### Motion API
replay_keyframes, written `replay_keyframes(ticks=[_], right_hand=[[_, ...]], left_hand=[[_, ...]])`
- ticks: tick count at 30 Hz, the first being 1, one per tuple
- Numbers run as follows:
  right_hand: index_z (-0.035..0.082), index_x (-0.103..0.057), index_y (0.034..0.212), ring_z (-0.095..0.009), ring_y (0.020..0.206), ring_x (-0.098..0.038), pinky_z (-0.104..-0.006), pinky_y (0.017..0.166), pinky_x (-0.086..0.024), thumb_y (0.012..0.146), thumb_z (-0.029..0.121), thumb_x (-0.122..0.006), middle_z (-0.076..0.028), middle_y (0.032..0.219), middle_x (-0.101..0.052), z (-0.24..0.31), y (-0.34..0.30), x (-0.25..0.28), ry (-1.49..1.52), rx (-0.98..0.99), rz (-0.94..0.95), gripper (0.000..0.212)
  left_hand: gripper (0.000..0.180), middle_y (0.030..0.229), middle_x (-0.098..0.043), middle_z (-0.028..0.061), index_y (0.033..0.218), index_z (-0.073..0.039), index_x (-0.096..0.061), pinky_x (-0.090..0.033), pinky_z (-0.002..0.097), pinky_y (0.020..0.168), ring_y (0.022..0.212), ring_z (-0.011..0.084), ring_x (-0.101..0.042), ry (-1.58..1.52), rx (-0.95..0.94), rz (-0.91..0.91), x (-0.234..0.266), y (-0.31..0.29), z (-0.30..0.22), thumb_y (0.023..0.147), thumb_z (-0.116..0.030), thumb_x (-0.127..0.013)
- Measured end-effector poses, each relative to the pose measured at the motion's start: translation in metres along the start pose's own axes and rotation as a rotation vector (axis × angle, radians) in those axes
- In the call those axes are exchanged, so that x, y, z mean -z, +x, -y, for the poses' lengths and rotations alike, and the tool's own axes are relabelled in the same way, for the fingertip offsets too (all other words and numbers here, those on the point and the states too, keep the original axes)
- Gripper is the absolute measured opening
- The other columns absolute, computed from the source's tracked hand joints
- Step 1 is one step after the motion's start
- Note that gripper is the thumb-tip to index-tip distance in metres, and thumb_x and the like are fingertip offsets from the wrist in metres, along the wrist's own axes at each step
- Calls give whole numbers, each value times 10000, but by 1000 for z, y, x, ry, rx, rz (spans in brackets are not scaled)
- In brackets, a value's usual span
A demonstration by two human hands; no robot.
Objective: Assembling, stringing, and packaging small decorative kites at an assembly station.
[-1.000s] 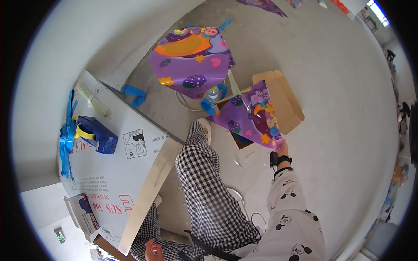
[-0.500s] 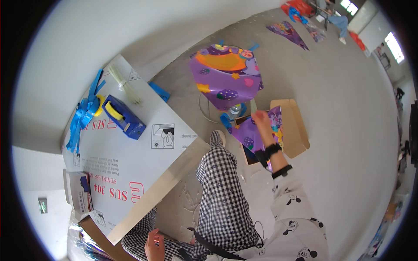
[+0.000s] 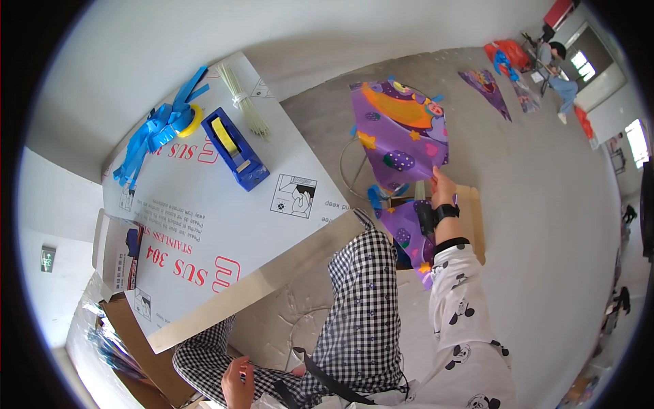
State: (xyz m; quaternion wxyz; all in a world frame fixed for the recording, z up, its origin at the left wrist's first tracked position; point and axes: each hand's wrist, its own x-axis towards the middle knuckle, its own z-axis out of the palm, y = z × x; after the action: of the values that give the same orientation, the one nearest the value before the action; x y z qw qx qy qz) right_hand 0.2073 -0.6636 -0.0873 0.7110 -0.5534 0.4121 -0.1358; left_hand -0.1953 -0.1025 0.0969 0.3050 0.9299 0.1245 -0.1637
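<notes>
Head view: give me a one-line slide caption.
Right hand grips a purple kite over a cardboard box; left hand rests by the lap, beside a table.

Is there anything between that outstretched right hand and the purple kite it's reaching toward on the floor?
Nothing visible. The right hand already reaches the lower edge of the purple kite, with only bare floor around it. The left hand rests by the lap, far from the kite.
</notes>
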Motion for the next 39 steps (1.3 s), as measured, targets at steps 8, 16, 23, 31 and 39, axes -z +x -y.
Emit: replay_keyframes(ticks=[8, 16, 23, 31, 39], right_hand=[[143, -623, 898, -126, 788, -589, -301, 689, -353, 800, 306, -769, 20, 869, -623, 23, 10, 11, -234, 34, -3, 240], [182, -608, 878, -100, 741, -551, -267, 637, -369, 756, 333, -821, 40, 806, -598, 16, -8, 0, -299, -241, 185, 288], [174, -602, 851, -72, 694, -500, -226, 585, -338, 774, 314, -808, 65, 783, -563, -14, -14, 6, 29, -65, 193, 260], [149, -604, 875, -91, 697, -519, -236, 628, -417, 817, 282, -767, 39, 799, -572, -6, -27, 7, 67, -33, 150, 218], [88, -642, 937, -121, 736, -559, -256, 638, -440, 836, 241, -743, -7, 859, -635, 6, -9, 23, 81, 5, 53, 210]], left_hand=[[182, 826, -657, 137, 1022, 14, -612, -503, 309, 639, 700, 223, -649, -77, -10, -77, -5, 19, -17, 841, -4, -614], [176, 817, -657, 128, 1020, 7, -614, -503, 312, 642, 706, 232, -652, -91, 14, -58, -9, 15, -17, 845, -10, -608], [148, 817, -657, 131, 988, 7, -621, -508, 318, 651, 715, 242, -654, -64, 9, -61, -5, 19, -23, 841, -6, -609], [146, 836, -651, 142, 982, 9, -623, -509, 323, 661, 732, 248, -653, -63, -10, -73, -3, 21, -32, 836, -1, -619], [134, 827, -646, 134, 968, 4, -630, -502, 324, 653, 715, 244, -642, -93, 4, -95, -6, 17, -27, 835, 1, -615]])
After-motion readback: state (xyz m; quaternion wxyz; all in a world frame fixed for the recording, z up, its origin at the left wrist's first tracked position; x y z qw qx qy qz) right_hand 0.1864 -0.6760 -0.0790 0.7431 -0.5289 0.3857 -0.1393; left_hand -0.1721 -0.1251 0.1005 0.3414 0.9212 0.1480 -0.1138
